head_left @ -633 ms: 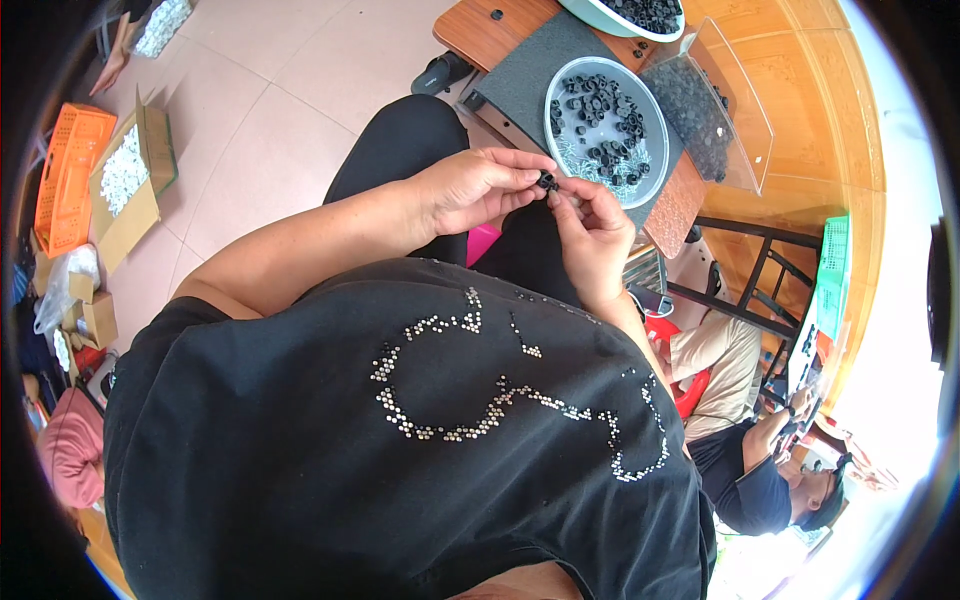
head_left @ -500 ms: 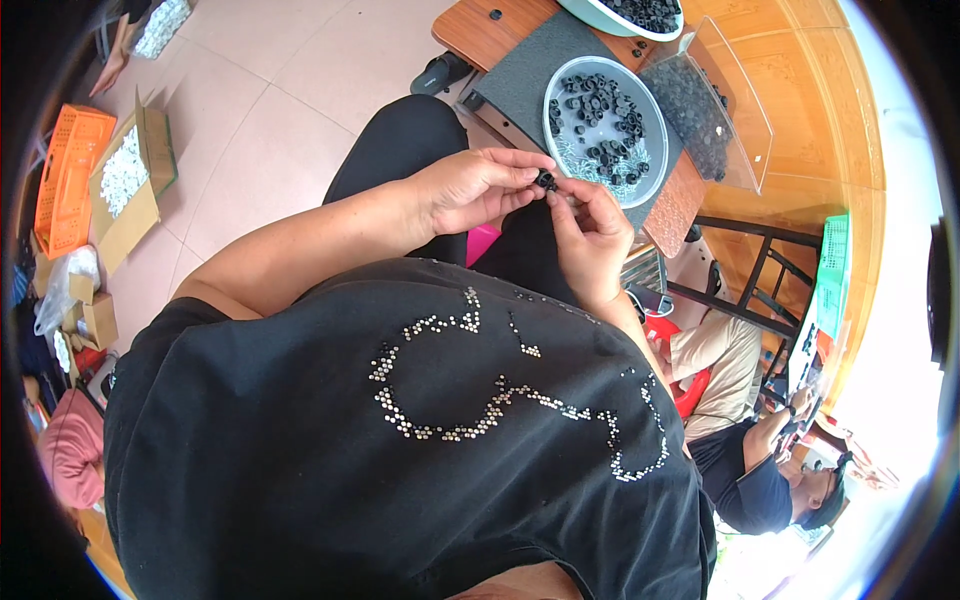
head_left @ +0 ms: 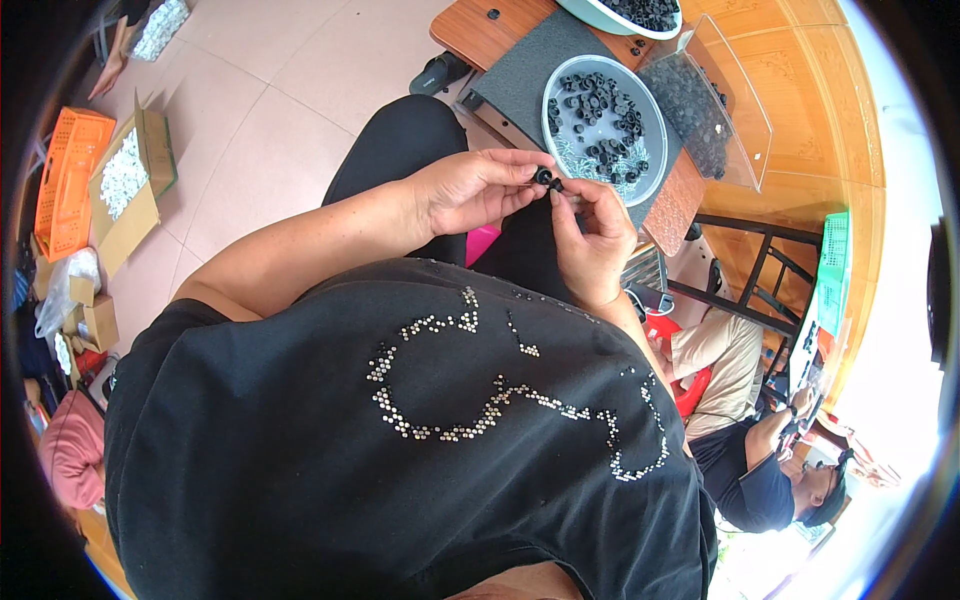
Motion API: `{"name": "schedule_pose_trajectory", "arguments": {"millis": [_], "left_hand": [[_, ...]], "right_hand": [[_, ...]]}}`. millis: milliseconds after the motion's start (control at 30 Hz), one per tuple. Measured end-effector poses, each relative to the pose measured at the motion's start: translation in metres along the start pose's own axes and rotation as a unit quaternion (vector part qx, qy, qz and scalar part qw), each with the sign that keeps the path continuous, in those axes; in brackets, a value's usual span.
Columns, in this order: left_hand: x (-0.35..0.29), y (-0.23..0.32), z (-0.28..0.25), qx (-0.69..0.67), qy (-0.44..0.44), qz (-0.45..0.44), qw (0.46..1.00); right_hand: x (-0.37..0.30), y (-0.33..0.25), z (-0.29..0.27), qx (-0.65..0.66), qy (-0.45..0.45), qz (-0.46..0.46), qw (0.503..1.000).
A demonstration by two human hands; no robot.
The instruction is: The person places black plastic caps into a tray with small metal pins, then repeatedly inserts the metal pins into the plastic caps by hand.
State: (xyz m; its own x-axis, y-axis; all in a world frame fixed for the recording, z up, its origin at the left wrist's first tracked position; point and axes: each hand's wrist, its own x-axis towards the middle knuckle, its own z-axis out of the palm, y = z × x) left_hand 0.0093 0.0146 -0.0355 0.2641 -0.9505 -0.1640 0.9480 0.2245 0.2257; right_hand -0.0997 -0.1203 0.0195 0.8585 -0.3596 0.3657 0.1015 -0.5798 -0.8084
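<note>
My left hand (head_left: 478,188) pinches a small black round plastic part (head_left: 543,176) between thumb and fingertips. Right beside it, my right hand (head_left: 594,228) grips a smaller black piece (head_left: 557,185) with its thumb and forefinger. The two pieces are close together; whether they touch is too small to tell. Just beyond my hands stands a round grey basin (head_left: 655,165) with many similar black parts and some thin pale green strands lying in it.
The basin rests on a dark grey mat (head_left: 520,75) over a brown table (head_left: 462,28). A pale bowl (head_left: 590,14) of black parts and a clear plastic tray (head_left: 745,120) stand beside it. Left lie an orange crate (head_left: 62,205) and cardboard box (head_left: 150,200). Another person (head_left: 745,470) sits at right.
The pieces between my fingertips have come slightly apart, and the round part shows more plainly. My right hand has shifted a little to the right.
</note>
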Motion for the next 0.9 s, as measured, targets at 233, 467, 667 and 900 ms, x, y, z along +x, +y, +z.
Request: {"name": "schedule_pose_trajectory", "arguments": {"millis": [233,467,667,900], "left_hand": [[-0.002,0.001,0.004,-0.005,0.002,0.0,1.0],[-0.004,0.002,0.009,0.034,0.005,0.001,0.999],[-0.005,0.003,0.02,0.086,0.046,0.024,0.995],[-0.006,0.004,0.025,0.106,0.052,0.034,0.992]], "right_hand": [[0.002,-0.004,-0.001,-0.016,-0.011,-0.01,1.0],[0.003,-0.001,0.0,-0.017,-0.011,-0.028,0.999],[0.002,-0.004,-0.001,-0.043,-0.009,-0.032,0.999],[0.007,-0.004,-0.002,-0.097,0.003,-0.169,0.981]]}}
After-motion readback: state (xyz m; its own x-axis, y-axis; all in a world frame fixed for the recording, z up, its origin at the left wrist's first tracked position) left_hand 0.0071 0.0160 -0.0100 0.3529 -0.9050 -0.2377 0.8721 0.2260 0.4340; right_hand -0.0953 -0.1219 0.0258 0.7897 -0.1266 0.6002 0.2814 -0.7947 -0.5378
